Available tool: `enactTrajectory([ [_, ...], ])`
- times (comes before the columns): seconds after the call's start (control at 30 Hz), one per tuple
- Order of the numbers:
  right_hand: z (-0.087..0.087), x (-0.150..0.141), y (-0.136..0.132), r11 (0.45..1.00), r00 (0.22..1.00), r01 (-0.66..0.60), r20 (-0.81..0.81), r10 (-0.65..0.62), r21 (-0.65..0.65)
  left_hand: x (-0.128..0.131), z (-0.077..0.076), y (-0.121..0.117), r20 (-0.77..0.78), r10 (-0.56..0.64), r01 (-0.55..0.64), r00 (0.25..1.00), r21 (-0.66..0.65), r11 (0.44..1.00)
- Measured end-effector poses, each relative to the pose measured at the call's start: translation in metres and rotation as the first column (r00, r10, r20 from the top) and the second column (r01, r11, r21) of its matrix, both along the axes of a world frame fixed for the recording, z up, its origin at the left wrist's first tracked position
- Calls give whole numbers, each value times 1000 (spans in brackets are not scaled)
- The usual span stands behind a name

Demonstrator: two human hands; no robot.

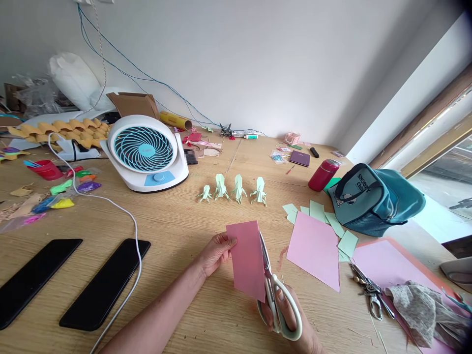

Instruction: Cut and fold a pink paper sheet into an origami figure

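Note:
My left hand (217, 253) pinches the left edge of a pink sheet of paper (246, 258), held up over the wooden table. In my right hand (289, 314) is a pair of scissors (272, 287) with white handles, thumb and fingers through the loops. The blades lie along the right edge of the pink sheet, pointing away from me; whether they bite into the paper I cannot tell. Beyond my hands several folded pale green paper figures (238, 188) stand in a row. Another pink sheet (313, 250) lies flat to the right, with small green paper pieces (316, 210) around it.
A white fan (145, 152) stands at the back left, its cable (134, 231) crossing near two black flat slabs (105, 285). On the right are a red bottle (323, 175), a teal bag (383, 201), keys (372, 292) and a grey cloth (416, 307).

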State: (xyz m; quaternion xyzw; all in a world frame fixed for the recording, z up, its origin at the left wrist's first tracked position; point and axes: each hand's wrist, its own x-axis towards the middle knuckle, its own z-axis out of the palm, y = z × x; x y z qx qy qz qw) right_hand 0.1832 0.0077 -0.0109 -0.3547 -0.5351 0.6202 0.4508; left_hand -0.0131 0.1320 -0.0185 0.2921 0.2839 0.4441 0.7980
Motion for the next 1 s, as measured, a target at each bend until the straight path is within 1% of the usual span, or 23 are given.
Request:
enactTrajectory([
  [0.23, 7, -1, -1, 1000, 1000, -2, 28, 3, -16, -1, -1, 1, 8, -16, 16, 1000, -9, 1000],
  [0.37, 5, 0, -2, 1000, 1000, -10, 4, 10, -27, -4, -2, 3, 24, -33, 34, 999, -19, 999],
  [0.5, 4, -1, -2, 1000, 1000, -14, 9, 14, -28, -6, -3, 6, 42, 4, -3, 999, -21, 1000],
  [0.6, 7, -2, -1, 999, 1000, -23, 13, 23, -34, -6, -6, 7, 48, 35, -34, 998, -21, 999],
  [0.73, 13, -3, 0, 999, 999, -24, 41, 25, -24, -7, -9, 8, 46, 30, -30, 998, -9, 1000],
  [0.83, 15, -3, 0, 1000, 998, -26, 64, 27, -13, -6, -9, 6, 37, 14, -14, 999, -1, 1000],
  [1.0, 11, -1, -1, 999, 998, 10, 69, -7, -33, -3, -5, 3, 22, -3, 3, 1000, -8, 1000],
])
